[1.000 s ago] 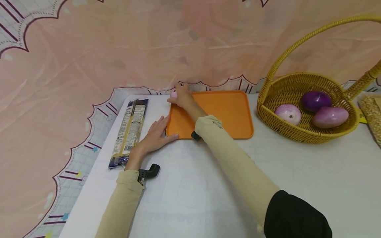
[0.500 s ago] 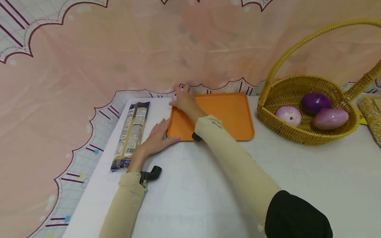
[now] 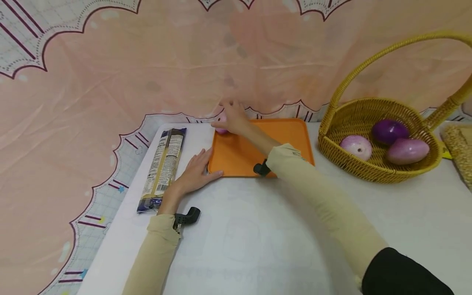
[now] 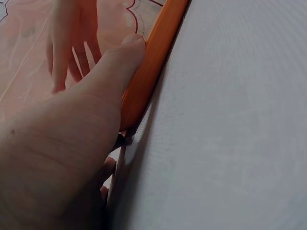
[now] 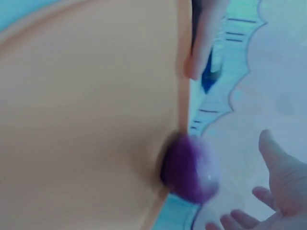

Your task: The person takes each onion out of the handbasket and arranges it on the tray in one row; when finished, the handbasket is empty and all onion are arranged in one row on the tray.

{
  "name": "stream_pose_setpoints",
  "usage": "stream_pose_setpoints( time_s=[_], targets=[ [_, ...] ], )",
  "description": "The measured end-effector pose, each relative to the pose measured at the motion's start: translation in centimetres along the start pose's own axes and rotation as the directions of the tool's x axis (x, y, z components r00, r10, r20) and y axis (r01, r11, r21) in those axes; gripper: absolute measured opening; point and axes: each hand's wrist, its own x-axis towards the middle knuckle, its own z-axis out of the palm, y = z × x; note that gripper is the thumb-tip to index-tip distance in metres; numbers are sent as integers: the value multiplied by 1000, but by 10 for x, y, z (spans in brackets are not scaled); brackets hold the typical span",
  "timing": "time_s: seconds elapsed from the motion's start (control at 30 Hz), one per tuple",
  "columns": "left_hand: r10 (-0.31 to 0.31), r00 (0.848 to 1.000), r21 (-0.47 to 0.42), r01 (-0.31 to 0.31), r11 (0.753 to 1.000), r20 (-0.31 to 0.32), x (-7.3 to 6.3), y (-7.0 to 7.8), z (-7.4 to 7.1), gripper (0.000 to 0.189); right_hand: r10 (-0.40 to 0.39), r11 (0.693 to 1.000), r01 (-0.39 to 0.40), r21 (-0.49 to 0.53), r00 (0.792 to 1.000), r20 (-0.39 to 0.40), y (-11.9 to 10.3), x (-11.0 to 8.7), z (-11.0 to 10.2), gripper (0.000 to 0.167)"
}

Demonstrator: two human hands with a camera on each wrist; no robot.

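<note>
A glossy pinkish-purple egg-shaped thing (image 3: 221, 123) with a small dark spot lies at the far left corner of the orange tray (image 3: 265, 143). In the right wrist view this purple thing (image 5: 192, 167) sits blurred over the tray's edge. My right hand (image 3: 236, 116) is just beside it, fingers spread and thumb apart; a gap shows between them in the right wrist view. My left hand (image 3: 193, 174) lies against the tray's near left corner, fingers along the side and thumb over the front rim. In the left wrist view the thumb (image 4: 127, 52) touches the orange rim.
A long blue-and-gold packet (image 3: 164, 168) lies left of the left hand. At the right stands a yellow wicker basket (image 3: 368, 174) with a tall handle and 3 purple egg-shaped things. Beyond it is a bag of grains (image 3: 459, 149). A patterned pink cloth (image 3: 177, 61) borders the white table.
My right hand has let go of the purple egg-shaped thing and spread its fingers, its forearm shifting right. The left hand stays at the tray corner. The head view has tilted slightly.
</note>
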Motion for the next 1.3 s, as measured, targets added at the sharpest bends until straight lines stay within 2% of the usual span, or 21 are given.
stream_pose_setpoints(
  time_s=[0.1, 0.17, 0.3, 0.37, 0.6, 0.67, 0.77, 0.9, 1.2, 1.3],
  targets=[
    [-5, 1000, 7, 5, 1000, 4, 1, 1, 0, 93, -58, 993, 58, 106, 998, -4, 13, -12, -14, 70],
    [-8, 1000, 4, 8, 1000, 5, 1, 2, 0, 93, -96, 974, 95, 206, 995, -4, 21, -19, -22, 67],
    [-4, 1000, -2, 4, 1000, 0, 0, 2, 2, 92, -120, 905, 110, 410, 993, -2, 33, -36, -36, 60],
    [-5, 1000, -5, 5, 1000, -6, -1, 1, 3, 92, -118, 881, 103, 461, 993, 5, 36, -44, -42, 57],
    [8, 1000, -15, -8, 1000, -3, -3, 0, 6, 92, -96, 877, 76, 475, 995, 18, 44, -93, -72, 46],
    [14, 1000, -9, -14, 1000, -7, -2, 1, 6, 92, -103, 871, 80, 486, 994, 21, 49, -107, -80, 43],
    [17, 1000, -2, -17, 1000, -14, -1, 2, 4, 91, -121, 877, 98, 470, 992, 20, 57, -122, -87, 42],
    [19, 1000, -10, -19, 1000, -8, -1, 2, 4, 90, -118, 885, 97, 456, 993, 17, 67, -134, -93, 41],
    [30, 999, -7, -30, 1000, -21, -1, 1, 3, 90, -136, 866, 128, 483, 990, -18, 80, -156, -110, 40],
    [27, 999, -5, -27, 1000, -18, -1, 1, 3, 90, -144, 875, 137, 464, 989, -19, 87, -162, -117, 40]
  ],
)
